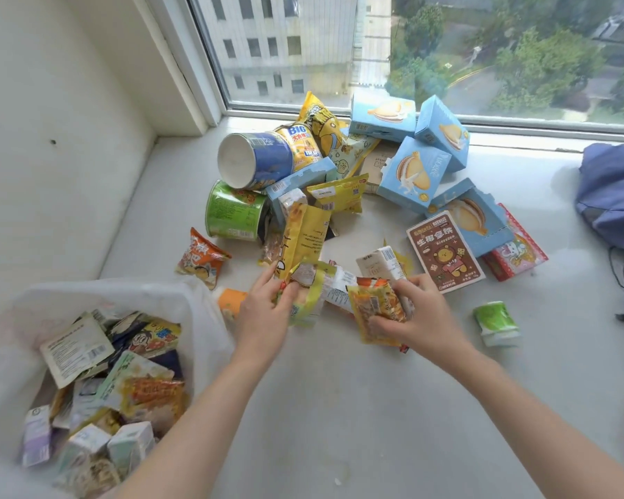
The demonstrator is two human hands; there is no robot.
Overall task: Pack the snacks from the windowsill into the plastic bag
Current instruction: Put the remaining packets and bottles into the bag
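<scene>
On the white windowsill point(339, 408), mid-sill, just beside the bag's mouth: loose heap of packaged snacks point(339, 194), part packed, most not yet.

1. Long yellow foil packet point(305, 243), above a crumpled yellow-green wrapper point(310, 297). Both pinched at the near end by the left hand point(263, 307), fingers curled round them. Judged light, soft and slippery, contents probably brittle. Best taken by the sealed seam, not crushed.

2. Orange-and-yellow crinkled film packet point(373, 311). Gripped across the body by the right hand point(422, 315), fingers closed on it. Same handling.

3. Translucent white plastic bag point(26, 318), lower left, mouth open, partly filled with small packets and cartons. Limp walls, likely to sag shut unless held.

4. Blue cardboard tub point(263, 163), on its side, against a green cardboard tub point(231, 214). Stiff, probably light, apt to roll. Hold round the wall.

5. Pale blue cardboard boxes point(415, 174), several, tumbled near the window glass point(447, 48). Rigid, easy to grasp by opposite faces.

6. Brown bear-printed carton point(445, 252), near a red-and-pink box point(519, 253).

7. Orange pouch point(200, 259), near the bag. Small green-and-white cup point(496, 322), apart, to the right.

Far right: blue fabric bag point(613, 196), not a snack.
</scene>
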